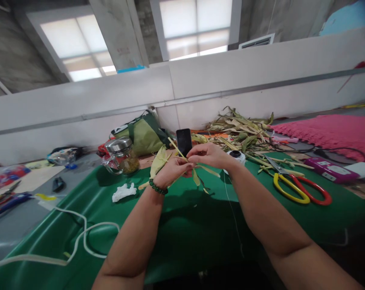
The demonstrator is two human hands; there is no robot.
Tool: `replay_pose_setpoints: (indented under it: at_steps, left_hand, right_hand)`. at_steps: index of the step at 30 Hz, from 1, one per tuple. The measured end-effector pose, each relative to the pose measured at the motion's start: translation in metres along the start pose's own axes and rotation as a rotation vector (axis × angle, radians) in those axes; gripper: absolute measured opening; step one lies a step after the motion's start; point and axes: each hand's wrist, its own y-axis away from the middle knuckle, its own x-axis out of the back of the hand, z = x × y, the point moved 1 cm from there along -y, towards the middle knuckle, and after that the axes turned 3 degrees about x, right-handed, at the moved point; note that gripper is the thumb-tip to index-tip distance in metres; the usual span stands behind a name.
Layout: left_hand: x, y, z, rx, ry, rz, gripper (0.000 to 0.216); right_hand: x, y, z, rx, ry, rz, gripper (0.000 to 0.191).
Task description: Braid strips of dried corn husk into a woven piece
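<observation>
Both hands meet above the green mat (206, 225) around pale green corn husk strips. My left hand (175, 170), with a dark green bead bracelet (157, 187) at the wrist, is closed on the corn husk (197, 177). Fingertips of my right hand (209, 155) pinch the same bundle from the right, close to the left fingers. A wider husk leaf (160, 161) shows behind the left hand; I cannot tell whether it is held. Past the right wrist stands a white spool (240, 157), and a thin thread (233, 209) trails down the mat.
Scissors (291, 189) with yellow and red handles lie right. Dried husks (243, 129) are heaped behind, near a phone (184, 141). Left are a glass jar (129, 163), crumpled tissue (124, 192), a green bag (146, 135) and a white cord (84, 237). Pink fabric (330, 135) lies far right.
</observation>
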Motion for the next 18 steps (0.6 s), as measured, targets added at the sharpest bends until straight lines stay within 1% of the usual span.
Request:
replay_pose_setpoints:
  at_steps: [3, 7, 10, 13, 15, 18]
  left_hand:
    - [-0.006, -0.001, -0.001, -0.027, -0.058, 0.030, 0.010]
    - [-0.013, -0.004, -0.005, -0.021, -0.082, 0.035, 0.014]
    - [-0.016, -0.007, -0.009, 0.009, -0.055, 0.042, 0.018]
    - [-0.016, -0.009, -0.012, 0.042, 0.016, 0.033, 0.015]
    - [-0.013, -0.009, -0.012, 0.077, 0.100, 0.001, 0.013]
    - [-0.004, -0.008, -0.010, 0.143, 0.185, -0.054, 0.023]
  right_hand:
    - [-0.011, -0.003, 0.002, 0.062, 0.082, 0.083, 0.027]
    - [-0.018, -0.004, 0.003, 0.135, 0.209, 0.118, 0.019]
    - [-0.021, -0.005, 0.003, 0.138, 0.252, 0.123, 0.013]
    - [-0.024, -0.008, 0.006, 0.104, 0.236, 0.141, 0.012]
    - [-0.022, -0.010, 0.010, 0.058, 0.199, 0.144, 0.017]
    - [-0.013, -0.010, 0.014, -0.037, 0.105, 0.101, 0.038]
